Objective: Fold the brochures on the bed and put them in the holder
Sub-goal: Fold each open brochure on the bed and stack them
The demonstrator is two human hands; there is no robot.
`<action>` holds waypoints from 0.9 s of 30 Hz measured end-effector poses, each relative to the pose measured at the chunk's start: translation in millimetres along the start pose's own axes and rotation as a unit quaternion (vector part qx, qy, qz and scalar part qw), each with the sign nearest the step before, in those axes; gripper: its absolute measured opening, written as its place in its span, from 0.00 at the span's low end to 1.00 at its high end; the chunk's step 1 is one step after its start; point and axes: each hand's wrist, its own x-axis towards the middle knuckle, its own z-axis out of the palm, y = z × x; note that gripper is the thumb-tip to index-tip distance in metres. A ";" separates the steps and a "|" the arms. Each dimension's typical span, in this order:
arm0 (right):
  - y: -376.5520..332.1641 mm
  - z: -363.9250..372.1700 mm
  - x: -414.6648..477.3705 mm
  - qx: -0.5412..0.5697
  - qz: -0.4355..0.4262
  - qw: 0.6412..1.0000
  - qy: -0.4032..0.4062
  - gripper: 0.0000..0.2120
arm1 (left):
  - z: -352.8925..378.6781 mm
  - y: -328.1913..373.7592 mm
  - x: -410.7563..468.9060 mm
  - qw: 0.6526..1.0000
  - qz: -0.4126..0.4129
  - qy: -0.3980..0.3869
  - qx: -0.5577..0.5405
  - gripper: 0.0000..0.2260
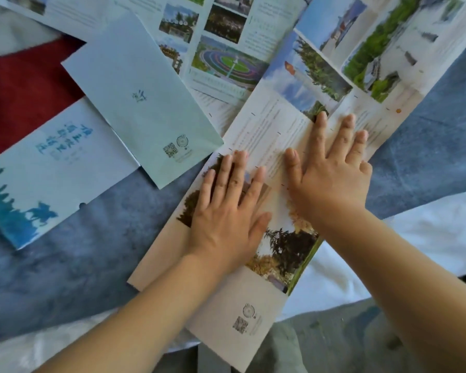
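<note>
On the bed (86, 259), the photo-printed brochure (269, 130) lies unfolded, long and flat.

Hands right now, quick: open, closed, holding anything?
Left hand: open, fingers straight, pressing flat on the long brochure.
Right hand: open, fingers spread, pressing the same brochure.

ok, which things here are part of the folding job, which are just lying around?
Job: long brochure, pressed flat by left hand and right hand; pale green brochure; blue-cover brochure; open brochure at top. Holder not in view.
Lying about: red cloth; blue blanket; white sheet.
</note>
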 end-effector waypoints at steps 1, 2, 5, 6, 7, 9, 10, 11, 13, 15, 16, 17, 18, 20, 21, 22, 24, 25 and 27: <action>-3.7 1.6 -3.2 -0.007 0.008 1.000 -0.006 0.39 | 3.2 -1.3 -9.0 1.000 -0.003 -0.002 0.000 0.33; -7.6 2.9 -6.5 -0.013 0.017 1.000 -0.015 0.39 | 6.0 -3.3 -17.5 1.000 -0.007 -0.004 -0.003 0.35; -18.6 6.4 -18.9 -0.023 0.039 0.998 -0.042 0.41 | 14.3 -12.8 -41.0 1.000 -0.014 -0.002 -0.008 0.40; -22.6 7.8 -24.2 -0.026 0.043 0.997 -0.052 0.42 | 16.7 -17.2 -48.3 1.000 -0.012 0.001 -0.008 0.41; -27.2 9.1 -30.3 -0.026 0.047 0.997 -0.061 0.43 | 19.1 -22.3 -55.1 1.000 -0.010 0.003 -0.006 0.41; -37.2 12.1 -44.7 -0.022 0.055 0.995 -0.076 0.45 | 23.5 -34.9 -67.9 1.000 -0.006 0.007 0.002 0.42; -42.2 14.0 -52.8 -0.026 0.055 0.995 -0.081 0.46 | 25.1 -42.1 -74.0 1.000 -0.007 0.010 0.007 0.42; -46.7 16.3 -61.1 -0.037 0.048 0.995 -0.083 0.47 | 26.3 -49.5 -79.8 1.000 -0.009 0.012 0.011 0.42; -53.3 22.4 -75.8 -0.066 0.014 0.995 -0.078 0.47 | 28.1 -64.5 -90.9 1.000 -0.014 0.016 0.016 0.42; -56.5 27.6 -86.4 -0.083 -0.040 0.994 -0.061 0.45 | 28.5 -80.5 -101.3 0.999 -0.021 0.018 0.023 0.43; -58.1 29.8 -90.4 -0.091 -0.082 0.991 -0.049 0.42 | 27.5 -89.1 -106.3 0.999 -0.025 0.018 0.029 0.42; -60.3 32.0 -94.1 -0.102 -0.132 0.985 -0.037 0.40 | 26.0 -98.1 -110.8 0.999 -0.032 0.017 0.036 0.42; -63.3 34.6 -98.0 -0.113 -0.183 0.976 -0.026 0.38 | 24.1 -107.3 -115.1 0.998 -0.042 0.017 0.042 0.42; -71.4 42.3 -107.5 -0.117 -0.265 0.957 -0.019 0.37 | 20.6 -124.9 -123.6 0.996 -0.067 0.019 0.047 0.41; -75.7 46.9 -112.4 -0.112 -0.291 0.950 -0.021 0.37 | 19.8 -132.9 -127.9 0.995 -0.081 0.024 0.046 0.40; -80.2 51.4 -116.7 -0.104 -0.308 0.945 -0.026 0.37 | 19.5 -140.6 -132.2 0.994 -0.094 0.031 0.046 0.38; -90.6 58.3 -121.3 -0.087 -0.325 0.941 -0.028 0.38 | 21.0 -154.5 -139.9 0.991 -0.119 0.039 0.044 0.35; -96.7 60.3 -121.8 -0.079 -0.333 0.939 -0.024 0.38 | 22.3 -160.9 -143.1 0.990 -0.132 0.041 0.040 0.33; -110.9 63.4 -122.0 -0.066 -0.349 0.935 -0.013 0.38 | 25.6 -172.8 -148.5 0.986 -0.159 0.048 0.027 0.31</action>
